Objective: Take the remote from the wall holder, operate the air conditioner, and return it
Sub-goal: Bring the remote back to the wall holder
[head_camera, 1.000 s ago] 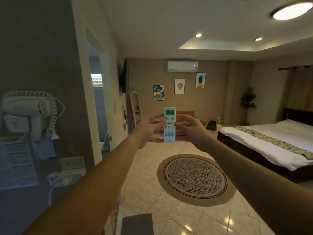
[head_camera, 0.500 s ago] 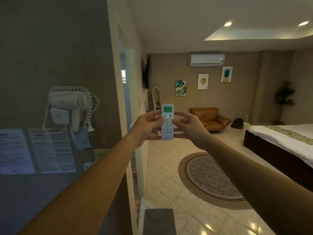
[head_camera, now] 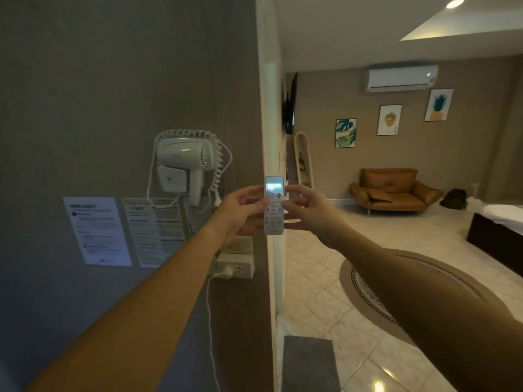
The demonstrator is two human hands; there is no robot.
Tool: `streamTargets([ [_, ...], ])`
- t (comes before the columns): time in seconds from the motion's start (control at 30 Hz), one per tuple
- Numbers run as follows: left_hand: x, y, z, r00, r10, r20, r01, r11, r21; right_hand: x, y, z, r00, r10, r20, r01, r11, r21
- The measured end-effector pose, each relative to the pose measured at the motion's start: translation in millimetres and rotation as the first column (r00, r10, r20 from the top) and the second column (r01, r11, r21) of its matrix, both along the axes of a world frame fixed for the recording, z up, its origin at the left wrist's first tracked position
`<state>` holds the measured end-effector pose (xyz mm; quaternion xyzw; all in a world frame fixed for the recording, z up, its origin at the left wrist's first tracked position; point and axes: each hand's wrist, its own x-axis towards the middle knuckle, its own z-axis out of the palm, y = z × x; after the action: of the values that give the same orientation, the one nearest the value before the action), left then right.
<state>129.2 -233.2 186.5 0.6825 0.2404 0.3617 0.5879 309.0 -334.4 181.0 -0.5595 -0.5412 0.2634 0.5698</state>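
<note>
A white remote (head_camera: 273, 210) with a lit screen and an orange button stands upright at arm's length, in front of the wall's corner edge. My left hand (head_camera: 237, 213) grips its left side and my right hand (head_camera: 308, 213) grips its right side, thumbs on the keypad. The white air conditioner (head_camera: 400, 78) hangs high on the far wall at the upper right. I see no remote holder on the wall in this view.
On the grey wall at left hang a white hair dryer (head_camera: 184, 165) with a coiled cord, paper notices (head_camera: 97, 230) and a socket box (head_camera: 237, 268). Beyond are a brown sofa (head_camera: 393, 190), a round rug (head_camera: 365, 290), a bed corner (head_camera: 498, 224) and a tiled floor.
The view has swung left: the grey wall with the hair dryer now fills the left half and the air conditioner has slid right. Both hands still hold the remote upright.
</note>
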Motion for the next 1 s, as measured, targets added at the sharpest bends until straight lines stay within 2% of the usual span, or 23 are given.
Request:
streamTargets([
  [0.27,-65,46,-26,0.997,0.078,-0.009,-0.079,0.996,-0.036,-58,57,-23,0.997,0.057,0.058,-0.057,0.998,-0.009],
  [0.53,-109,90,-55,0.986,0.164,-0.01,-0.164,0.983,-0.077,-99,110,-49,0.979,0.04,0.201,-0.033,0.999,-0.038],
  [0.77,-131,130,-88,0.982,0.173,-0.08,-0.179,0.981,-0.073,-121,155,-88,0.944,-0.011,0.329,0.024,0.999,-0.036],
  [1.0,-134,171,-125,0.972,0.191,-0.134,-0.2,0.978,-0.057,-129,195,-128,0.933,-0.024,0.358,0.069,0.991,-0.113],
])
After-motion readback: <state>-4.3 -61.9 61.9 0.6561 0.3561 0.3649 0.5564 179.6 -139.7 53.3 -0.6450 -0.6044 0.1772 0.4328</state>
